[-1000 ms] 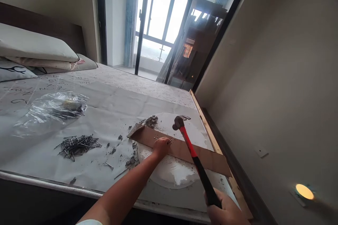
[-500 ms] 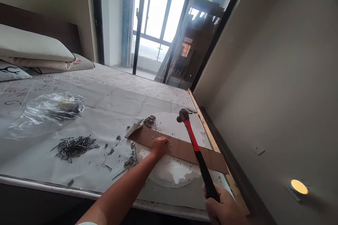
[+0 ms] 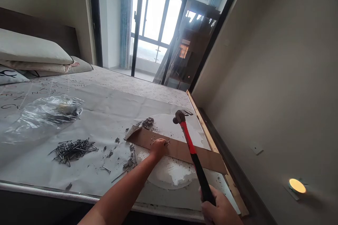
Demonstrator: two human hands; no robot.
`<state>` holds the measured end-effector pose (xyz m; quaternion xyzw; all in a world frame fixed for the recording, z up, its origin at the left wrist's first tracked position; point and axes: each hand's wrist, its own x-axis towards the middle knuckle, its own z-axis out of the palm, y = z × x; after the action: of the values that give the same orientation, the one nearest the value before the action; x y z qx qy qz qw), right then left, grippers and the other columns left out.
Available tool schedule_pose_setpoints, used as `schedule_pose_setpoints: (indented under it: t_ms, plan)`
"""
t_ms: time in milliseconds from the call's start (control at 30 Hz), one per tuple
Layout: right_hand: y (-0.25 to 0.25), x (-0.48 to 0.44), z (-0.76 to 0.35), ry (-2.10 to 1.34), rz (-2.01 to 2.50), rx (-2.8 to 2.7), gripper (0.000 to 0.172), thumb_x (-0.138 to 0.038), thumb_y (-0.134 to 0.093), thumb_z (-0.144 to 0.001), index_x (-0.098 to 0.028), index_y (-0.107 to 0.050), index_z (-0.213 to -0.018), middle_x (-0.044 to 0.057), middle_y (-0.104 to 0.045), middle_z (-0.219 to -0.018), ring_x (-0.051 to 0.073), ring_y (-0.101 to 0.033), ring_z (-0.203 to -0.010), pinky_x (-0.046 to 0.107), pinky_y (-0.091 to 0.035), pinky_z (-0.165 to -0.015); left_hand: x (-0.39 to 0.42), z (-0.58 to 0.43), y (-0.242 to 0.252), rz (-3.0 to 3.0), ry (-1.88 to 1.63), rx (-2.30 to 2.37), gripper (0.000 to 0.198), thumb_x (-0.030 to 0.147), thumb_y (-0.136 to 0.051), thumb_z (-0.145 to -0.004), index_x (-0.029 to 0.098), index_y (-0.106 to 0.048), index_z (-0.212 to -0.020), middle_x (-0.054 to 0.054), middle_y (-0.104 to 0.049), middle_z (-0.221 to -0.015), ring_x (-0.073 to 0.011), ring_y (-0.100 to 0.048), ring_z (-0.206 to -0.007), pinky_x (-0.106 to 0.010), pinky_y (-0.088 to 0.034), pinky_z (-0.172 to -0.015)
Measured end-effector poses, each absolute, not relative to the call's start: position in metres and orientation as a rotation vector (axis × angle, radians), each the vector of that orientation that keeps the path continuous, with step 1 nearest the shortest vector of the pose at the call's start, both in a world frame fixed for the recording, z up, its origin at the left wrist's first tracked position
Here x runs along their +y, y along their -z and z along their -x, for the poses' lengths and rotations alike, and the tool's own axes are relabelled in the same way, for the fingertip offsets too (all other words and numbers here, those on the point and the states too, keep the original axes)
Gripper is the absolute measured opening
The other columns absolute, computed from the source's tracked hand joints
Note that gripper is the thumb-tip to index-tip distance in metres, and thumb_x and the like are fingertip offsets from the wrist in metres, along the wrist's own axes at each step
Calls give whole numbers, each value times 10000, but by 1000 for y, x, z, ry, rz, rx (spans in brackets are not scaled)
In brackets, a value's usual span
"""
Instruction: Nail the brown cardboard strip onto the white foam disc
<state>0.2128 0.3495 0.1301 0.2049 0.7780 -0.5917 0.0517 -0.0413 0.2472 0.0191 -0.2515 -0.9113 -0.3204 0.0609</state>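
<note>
Right now our left hand (image 3: 157, 146) pinches a small nail, too tiny to see clearly, upright on the brown board (image 3: 179, 149) lying across the white disc (image 3: 171, 172) on the bed, while our right hand (image 3: 220, 211) wraps the hammer (image 3: 191, 151) handle, its head raised above the board. We judge a skewed strike could catch our fingertips or bend the nail, since the mattress gives.

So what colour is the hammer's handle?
The hammer handle is red near the head and black where the right hand grips it, seen in the head view.
</note>
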Motion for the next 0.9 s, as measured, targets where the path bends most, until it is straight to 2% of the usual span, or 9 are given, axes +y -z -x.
schedule_pose_setpoints:
  t_ms: [200, 367, 467, 567, 733, 900]
  plan:
    - [-88, 352, -203, 1679, -623, 2389, 40, -192, -402, -520, -210, -368, -533, -80, -286, -408, 71, -306, -392, 209, -212, -402, 246, 39, -20, 793, 876, -2772, 208, 240, -486, -774, 192, -643, -645, -39, -632, -753, -169, -572, -754, -258, -383, -655]
    - [-113, 354, -211, 1801, -662, 2321, 38, -233, -382, -571, -224, -364, -605, -110, -218, -394, 62, -242, -353, 198, -193, -375, 247, 39, -20, 881, 909, -2724, 198, 212, -496, -765, 184, -667, -668, -53, -631, -770, -172, -571, -768, -279, -410, -718]
    - [-127, 355, -215, 1804, -657, 2340, 46, -237, -381, -594, -221, -390, -637, -107, -252, -394, 61, -254, -356, 195, -205, -373, 244, 40, -24, 858, 1098, -2662, 170, 180, -530, -727, 182, -683, -800, -46, -632, -794, -147, -566, -719, -260, -433, -688]
    - [-112, 354, -213, 1759, -631, 2362, 29, -222, -404, -590, -213, -387, -611, -100, -273, -418, 56, -269, -369, 193, -221, -386, 234, 38, -38, 874, 1355, -2436, 291, 155, -502, -728, 165, -643, -983, -38, -609, -773, -109, -542, -639, -223, -447, -609]
    - [-72, 346, -206, 1711, -636, 2272, 68, -158, -403, -582, -208, -362, -564, -90, -294, -406, 62, -311, -377, 191, -213, -386, 194, 20, -83, 865, 1458, -2163, 279, 223, -457, -785, 155, -627, -996, -44, -594, -764, -95, -513, -584, -210, -439, -540]
    - [-73, 351, -218, 1830, -619, 2266, 48, -156, -423, -622, -199, -444, -612, -91, -311, -395, 72, -335, -372, 192, -255, -393, 111, -1, -95, 657, 1335, -2236, 277, 316, -456, -798, 180, -629, -966, -45, -619, -849, -109, -541, -624, -209, -435, -541]
